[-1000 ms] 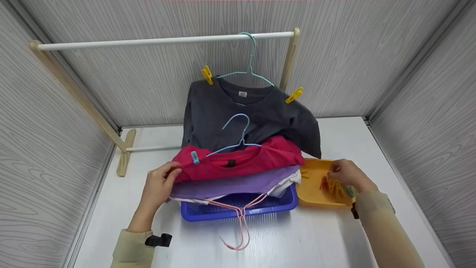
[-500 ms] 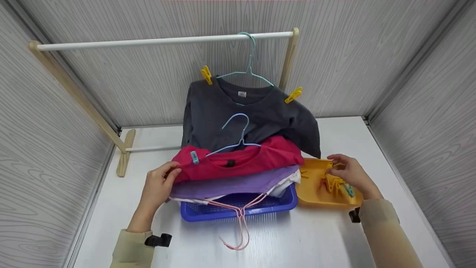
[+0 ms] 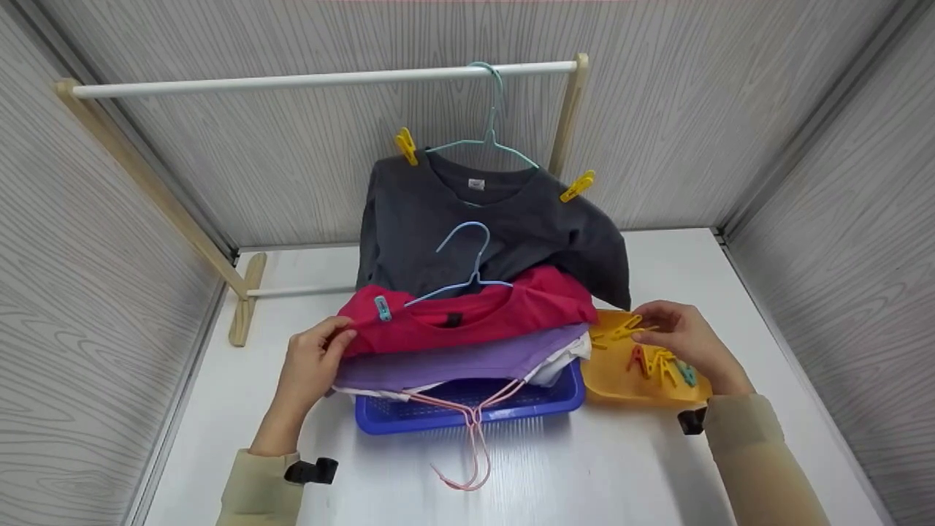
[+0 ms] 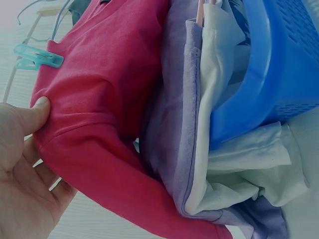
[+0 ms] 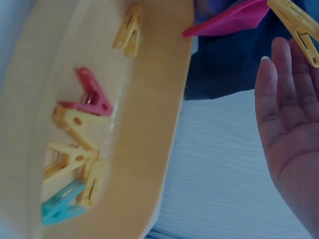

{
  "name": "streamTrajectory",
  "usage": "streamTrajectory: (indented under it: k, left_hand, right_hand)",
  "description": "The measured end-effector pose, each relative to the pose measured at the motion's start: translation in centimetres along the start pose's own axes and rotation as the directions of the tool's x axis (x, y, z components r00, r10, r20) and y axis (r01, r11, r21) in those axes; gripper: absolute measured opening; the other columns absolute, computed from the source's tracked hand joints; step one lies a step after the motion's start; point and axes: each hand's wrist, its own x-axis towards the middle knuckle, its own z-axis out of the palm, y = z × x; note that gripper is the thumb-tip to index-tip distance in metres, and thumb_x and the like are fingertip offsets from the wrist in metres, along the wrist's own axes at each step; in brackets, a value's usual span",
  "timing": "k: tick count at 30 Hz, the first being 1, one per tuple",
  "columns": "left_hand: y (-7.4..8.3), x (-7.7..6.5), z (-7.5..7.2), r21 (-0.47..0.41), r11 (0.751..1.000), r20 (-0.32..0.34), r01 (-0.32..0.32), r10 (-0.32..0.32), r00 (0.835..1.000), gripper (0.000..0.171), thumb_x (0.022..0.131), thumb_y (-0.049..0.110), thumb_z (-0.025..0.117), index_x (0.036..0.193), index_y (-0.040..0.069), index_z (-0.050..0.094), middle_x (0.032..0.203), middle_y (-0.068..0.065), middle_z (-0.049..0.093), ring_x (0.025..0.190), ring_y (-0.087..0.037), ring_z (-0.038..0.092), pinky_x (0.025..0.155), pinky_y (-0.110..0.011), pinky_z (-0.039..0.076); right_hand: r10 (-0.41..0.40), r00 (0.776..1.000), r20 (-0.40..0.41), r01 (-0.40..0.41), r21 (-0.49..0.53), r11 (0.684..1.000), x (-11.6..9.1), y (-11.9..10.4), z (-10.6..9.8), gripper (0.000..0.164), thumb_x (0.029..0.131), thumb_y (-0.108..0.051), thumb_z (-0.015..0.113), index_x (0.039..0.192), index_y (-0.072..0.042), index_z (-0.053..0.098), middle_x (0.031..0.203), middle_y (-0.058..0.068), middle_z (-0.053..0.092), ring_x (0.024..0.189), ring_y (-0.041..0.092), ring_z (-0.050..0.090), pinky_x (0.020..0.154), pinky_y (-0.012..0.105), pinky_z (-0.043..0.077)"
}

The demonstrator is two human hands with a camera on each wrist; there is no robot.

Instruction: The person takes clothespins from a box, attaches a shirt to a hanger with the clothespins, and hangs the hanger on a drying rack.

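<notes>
My left hand (image 3: 307, 376) pinches the shoulder of a red shirt (image 3: 475, 337) between thumb and fingers. A light-blue clothespin (image 4: 39, 57) clips that shirt just beside the pinched spot, near one arm of a blue wire hanger (image 3: 478, 259) in its neckline. Over the far edge of an orange tray (image 3: 613, 387), my right hand (image 3: 690, 343) holds a yellow clothespin (image 3: 627, 326) at its fingertips. In the right wrist view this yellow clothespin (image 5: 296, 30) shows at the top right. Red, yellow and teal clothespins (image 5: 92, 97) lie in the tray.
A grey shirt (image 3: 438, 219) with two yellow clothespins hangs on a mint hanger from a white rail (image 3: 292, 82). Below the red shirt, a purple garment (image 3: 467, 363) and white cloth, with pink hangers (image 3: 475, 438), lie over a blue basket (image 3: 467, 420).
My right hand has lifted from among the clothespins toward the tray's far edge, and a yellow clothespin now sticks out leftward from its fingers. The left hand stays on the red shirt.
</notes>
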Motion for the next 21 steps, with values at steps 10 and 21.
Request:
streamTrajectory:
  k: [10, 21]
  left_hand:
    - [0.1, 0.1, 0.0, 0.006, 1.0, 0.0, 0.004, -0.004, 1.0, 0.01, 0.09, 0.003, 0.069, 0.1, 0.0, 0.072, 0.094, -0.009, 0.072, 0.083, -0.017, 0.064, 0.073, -0.017, 0.047]
    - [0.1, 0.0, 0.0, 0.012, 1.0, -0.002, 0.006, -0.006, 1.0, 0.01, 0.09, 0.003, 0.07, 0.1, 0.0, 0.072, 0.096, -0.008, 0.072, 0.086, -0.018, 0.066, 0.076, -0.019, 0.047]
  right_hand:
    - [-0.108, 0.992, -0.07, 0.112, 0.059, 0.992, 0.3, -2.1, 1.0, 0.033, 0.086, -0.008, 0.076, 0.113, 0.007, 0.065, 0.107, 0.02, 0.067, 0.092, 0.027, 0.067, 0.082, 0.027, 0.054]
    - [-0.2, 0.956, -0.215, 0.221, 0.077, 0.972, 1.0, -3.3, 2.7, 0.022, 0.085, 0.0, 0.074, 0.106, 0.008, 0.069, 0.102, 0.03, 0.064, 0.081, 0.018, 0.066, 0.077, 0.025, 0.055]
